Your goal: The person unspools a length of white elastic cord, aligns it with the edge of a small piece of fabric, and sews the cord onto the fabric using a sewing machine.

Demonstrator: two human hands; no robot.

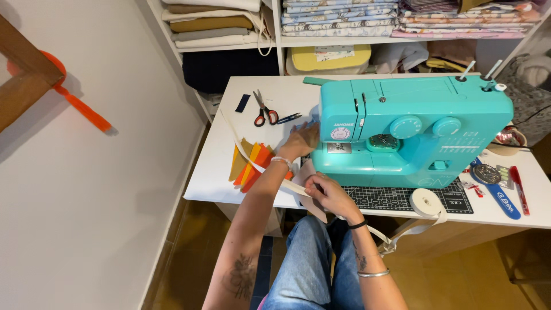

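on the white tabletop stands a big teal sewing machine on a dark cutting mat. just left of it lies a fan of orange and yellow fabric pieces, crossed by a cream tape that runs to a roll at the front edge. the left hand lies flat, fingers spread, beside the needle end. the right hand pinches the tape, fingers closed on it. red-handled scissors lie further back.

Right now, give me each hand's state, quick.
Left hand: open, flat on the fabric by the sewing machine.
Right hand: closed, pinching the tape.
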